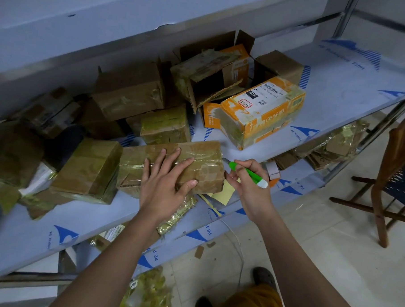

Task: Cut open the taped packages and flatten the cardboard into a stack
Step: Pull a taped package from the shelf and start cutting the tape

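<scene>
Left hand [166,177] flat on top of a taped brown package [173,167], fingers spread and straight, thumb [188,184] pressing the near face; package lying lengthwise at the front of the shelf board [339,80], wrapped in glossy clear tape.

Right hand [249,185] curled round a green utility knife [247,172], held pen-fashion between thumb and fingers; white end cap pointing down and right, blade tip at the package's right end, just touching or nearly so — cannot tell which.

Directly left of the held package, touching it, another taped brown box [89,169]; behind it a smaller taped box [165,126], and further back a larger brown carton [130,92] tilted against the rear. To the right rear, an orange-and-white carton [263,114] with a shipping label, lying on its side with its left-hand end open; behind that, an opened box [209,70] with flaps up and torn tape hanging. Yellow paper scraps [225,193] under the package's right corner; crumpled tape [178,212] at the shelf's front edge beneath the left wrist.

On the lower shelf to the right, flattened cardboard pieces [324,151] stacked loosely with tape scraps. Wooden chair [395,175] at the far right on a tiled floor [309,239]; more crumpled tape [149,292] on the floor near a shoe [263,276].
</scene>
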A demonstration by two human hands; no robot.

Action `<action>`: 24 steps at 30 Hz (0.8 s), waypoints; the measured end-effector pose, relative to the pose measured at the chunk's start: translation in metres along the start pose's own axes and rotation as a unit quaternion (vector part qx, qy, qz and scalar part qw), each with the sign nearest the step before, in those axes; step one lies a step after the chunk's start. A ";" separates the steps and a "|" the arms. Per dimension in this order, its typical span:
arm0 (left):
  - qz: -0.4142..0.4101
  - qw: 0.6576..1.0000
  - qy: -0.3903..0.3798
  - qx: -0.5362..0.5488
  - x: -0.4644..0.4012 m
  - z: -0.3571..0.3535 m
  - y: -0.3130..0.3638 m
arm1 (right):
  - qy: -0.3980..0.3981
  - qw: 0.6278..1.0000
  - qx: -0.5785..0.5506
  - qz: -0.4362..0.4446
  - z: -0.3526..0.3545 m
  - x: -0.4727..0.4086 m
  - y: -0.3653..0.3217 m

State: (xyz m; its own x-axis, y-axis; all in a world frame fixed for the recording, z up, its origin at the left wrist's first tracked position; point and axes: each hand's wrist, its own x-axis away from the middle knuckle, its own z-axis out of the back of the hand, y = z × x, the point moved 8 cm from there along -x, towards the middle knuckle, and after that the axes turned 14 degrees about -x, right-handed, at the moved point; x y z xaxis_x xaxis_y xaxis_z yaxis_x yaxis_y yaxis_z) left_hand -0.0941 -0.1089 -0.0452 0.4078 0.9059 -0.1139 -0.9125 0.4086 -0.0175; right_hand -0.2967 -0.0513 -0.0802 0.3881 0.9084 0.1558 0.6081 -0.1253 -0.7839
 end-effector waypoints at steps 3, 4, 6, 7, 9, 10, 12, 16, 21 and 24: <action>-0.006 1.000 -0.002 0.005 0.001 0.001 0.001 | 0.007 1.000 0.001 0.003 0.003 0.004 0.001; -0.008 1.000 -0.003 0.006 0.001 0.001 0.001 | 0.008 1.000 0.002 0.003 0.003 0.006 0.002; -0.013 1.000 -0.004 0.010 0.001 0.001 0.001 | 0.010 1.000 -0.001 0.003 0.004 0.008 0.002; -0.015 1.000 -0.004 0.011 0.001 0.002 0.001 | 0.011 1.000 -0.002 0.003 0.005 0.009 0.002; -0.018 1.000 -0.003 0.008 0.001 0.001 0.002 | 0.014 1.000 -0.003 0.006 0.006 0.011 0.003; -0.019 1.000 -0.003 0.006 0.001 0.001 0.002 | 0.016 1.000 -0.003 0.008 0.007 0.012 0.003; -0.020 1.000 -0.005 0.004 0.001 0.001 0.002 | 0.020 1.000 -0.003 0.013 0.008 0.014 0.003; -0.018 1.000 -0.008 0.008 0.000 0.000 0.001 | 0.028 0.999 -0.015 0.013 0.008 0.020 0.004; -0.018 1.000 -0.004 0.011 -0.004 0.000 -0.002 | 0.021 1.000 -0.007 0.004 0.006 0.023 0.002; -0.016 1.000 0.000 0.022 -0.003 -0.001 -0.004 | 0.037 0.999 -0.030 0.005 0.007 0.014 -0.005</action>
State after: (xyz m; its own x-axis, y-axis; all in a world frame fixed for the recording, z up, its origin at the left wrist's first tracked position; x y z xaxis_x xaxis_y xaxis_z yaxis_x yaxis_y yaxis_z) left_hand -0.0919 -0.1133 -0.0457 0.4361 0.8927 -0.1134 -0.8971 0.4412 0.0229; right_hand -0.2995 -0.0349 -0.0783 0.4431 0.8754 0.1934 0.6432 -0.1602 -0.7487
